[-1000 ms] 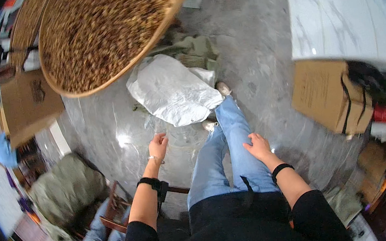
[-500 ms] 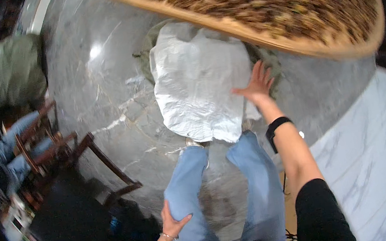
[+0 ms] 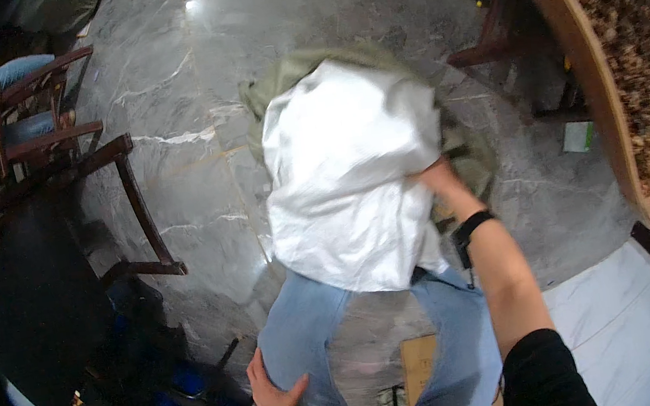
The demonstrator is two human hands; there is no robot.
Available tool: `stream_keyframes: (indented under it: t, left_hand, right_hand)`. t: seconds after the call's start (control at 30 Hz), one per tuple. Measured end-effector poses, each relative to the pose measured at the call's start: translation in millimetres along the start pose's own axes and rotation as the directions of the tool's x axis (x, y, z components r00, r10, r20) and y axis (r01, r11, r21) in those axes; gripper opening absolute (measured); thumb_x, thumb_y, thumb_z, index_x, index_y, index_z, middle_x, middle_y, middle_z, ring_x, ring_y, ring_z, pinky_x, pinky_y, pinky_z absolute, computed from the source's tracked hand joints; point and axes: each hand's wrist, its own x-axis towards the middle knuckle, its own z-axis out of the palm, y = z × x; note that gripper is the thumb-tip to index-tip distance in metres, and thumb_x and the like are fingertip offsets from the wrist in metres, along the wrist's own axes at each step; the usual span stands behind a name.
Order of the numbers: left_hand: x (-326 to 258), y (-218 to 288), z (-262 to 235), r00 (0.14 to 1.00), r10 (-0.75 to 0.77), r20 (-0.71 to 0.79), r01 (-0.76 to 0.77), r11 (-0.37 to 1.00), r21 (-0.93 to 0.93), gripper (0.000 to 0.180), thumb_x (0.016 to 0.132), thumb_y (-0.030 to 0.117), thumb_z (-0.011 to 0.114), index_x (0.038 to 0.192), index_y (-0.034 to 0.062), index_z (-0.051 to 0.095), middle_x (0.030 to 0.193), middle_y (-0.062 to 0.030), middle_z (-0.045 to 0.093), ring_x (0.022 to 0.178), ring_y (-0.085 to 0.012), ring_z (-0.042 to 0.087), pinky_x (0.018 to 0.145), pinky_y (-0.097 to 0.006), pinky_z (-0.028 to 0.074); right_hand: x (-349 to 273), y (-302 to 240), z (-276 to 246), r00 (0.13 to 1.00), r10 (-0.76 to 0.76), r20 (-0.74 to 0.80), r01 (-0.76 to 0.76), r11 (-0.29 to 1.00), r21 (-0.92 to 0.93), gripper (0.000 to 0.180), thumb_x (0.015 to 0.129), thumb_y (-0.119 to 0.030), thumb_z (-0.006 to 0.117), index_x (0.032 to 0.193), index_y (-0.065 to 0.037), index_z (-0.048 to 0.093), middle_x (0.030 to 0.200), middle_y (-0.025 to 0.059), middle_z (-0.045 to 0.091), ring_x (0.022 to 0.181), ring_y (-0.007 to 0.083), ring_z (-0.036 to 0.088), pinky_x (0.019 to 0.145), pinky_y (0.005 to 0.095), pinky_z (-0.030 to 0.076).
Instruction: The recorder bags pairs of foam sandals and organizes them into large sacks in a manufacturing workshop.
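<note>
A crumpled white plastic-like sheet or sack point(image 3: 346, 175) lies in front of my knees, with a grey-green cloth or sack point(image 3: 467, 159) showing beneath and behind it. My right hand point(image 3: 438, 177) is at its right side. The fingers go in under a fold of the white material, so their grip is hidden. My left hand point(image 3: 278, 398) rests on the left leg of my jeans point(image 3: 297, 330), thumb and fingers apart, holding nothing.
A large round woven tray point(image 3: 595, 69) of dried brown plant pieces stands at the right. Wooden chair frames point(image 3: 136, 203) and a dark seat point(image 3: 37, 323) are on the left, near another person's jeans-clad legs point(image 3: 6, 89). A cardboard piece point(image 3: 419, 367) lies between my legs.
My right hand has gone from spread above the white material to tucked under its fold. The view has turned, so the tray now sits farther right. My left hand stays on my leg.
</note>
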Motion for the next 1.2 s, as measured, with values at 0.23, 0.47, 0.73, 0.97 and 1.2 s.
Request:
stream_keyframes:
  t: [0.23, 0.47, 0.73, 0.97, 1.2]
  left_hand:
    - [-49, -49, 20, 0.998, -0.045, -0.032, 0.021, 0.846, -0.532, 0.083, 0.058, 0.029, 0.072, 0.123, 0.0014, 0.028, 0.110, -0.0162, 0.042, 0.103, -0.0298, 0.042, 0.087, -0.037, 0.035]
    - [-176, -82, 4, 0.960, -0.177, 0.215, 0.277, 0.509, -0.815, 0.066, 0.066, 0.028, 0.067, 0.118, 0.0010, 0.036, 0.113, -0.0161, 0.043, 0.104, -0.0246, 0.042, 0.087, -0.034, 0.035]
    - [-260, -7, -11, 0.877, -0.478, 0.038, 0.109, 0.121, -0.987, 0.063, 0.067, 0.028, 0.066, 0.117, 0.0013, 0.037, 0.114, -0.0160, 0.043, 0.105, -0.0239, 0.042, 0.088, -0.034, 0.034]
    - [-223, 82, -43, 0.505, -0.860, -0.073, -0.381, -0.146, -0.913, 0.060, 0.069, 0.028, 0.065, 0.116, 0.0015, 0.039, 0.115, -0.0159, 0.042, 0.105, -0.0232, 0.041, 0.088, -0.034, 0.034]
    - [-224, 141, -54, 0.338, -0.940, 0.039, -0.642, -0.261, -0.721, 0.058, 0.070, 0.028, 0.063, 0.116, 0.0018, 0.040, 0.116, -0.0157, 0.042, 0.106, -0.0225, 0.041, 0.089, -0.034, 0.033]
  right_hand:
    - [-214, -200, 55, 0.897, -0.294, 0.330, 0.376, 0.900, -0.221, 0.022, 0.058, -0.009, 0.061, 0.078, -0.001, 0.059, 0.071, 0.0177, 0.058, 0.064, 0.0345, 0.056, 0.057, 0.0366, 0.045]
    - [-385, -319, 31, 0.631, -0.454, 0.629, 0.607, 0.794, -0.037, 0.016, 0.060, -0.010, 0.060, 0.071, -0.001, 0.053, 0.066, 0.0200, 0.055, 0.064, 0.0341, 0.055, 0.055, 0.0368, 0.044]
    - [-431, -424, -11, 0.172, -0.305, 0.937, 0.551, 0.818, 0.166, 0.027, 0.066, -0.011, 0.059, 0.089, 0.003, 0.055, 0.084, 0.0180, 0.058, 0.078, 0.0178, 0.056, 0.069, 0.0293, 0.043]
    - [-367, -433, -28, 0.227, -0.204, 0.952, 0.099, 0.978, 0.186, 0.042, 0.079, -0.020, 0.052, 0.113, 0.003, 0.042, 0.105, 0.0122, 0.053, 0.092, 0.0222, 0.053, 0.079, 0.0340, 0.043]
    - [-365, -504, -15, -0.190, -0.008, 0.982, 0.099, 0.995, 0.027, 0.037, 0.082, -0.021, 0.048, 0.110, 0.002, 0.044, 0.099, 0.0109, 0.056, 0.087, 0.0220, 0.055, 0.075, 0.0332, 0.045]
